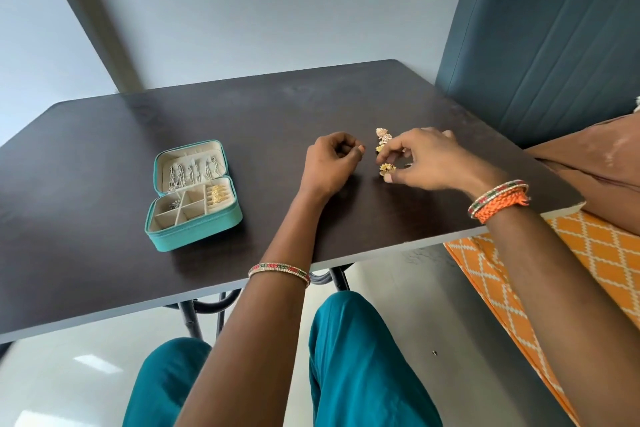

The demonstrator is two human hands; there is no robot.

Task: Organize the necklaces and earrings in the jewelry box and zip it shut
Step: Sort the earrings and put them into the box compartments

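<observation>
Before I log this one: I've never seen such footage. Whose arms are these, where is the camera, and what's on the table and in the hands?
There is no machine here. The one picture comes from a camera worn on a person's head, looking down at their own two bare arms.

On the dark brown table lies an open teal zip-around jewelry box. Silver chain necklaces hang in its lid, and gold earrings sit in a slot of its base.

The right hand pinches a small gold flower-shaped earring. More gold earrings lie on the table just beyond it. The left hand rests curled on the table; whether it holds anything, I cannot tell.
</observation>
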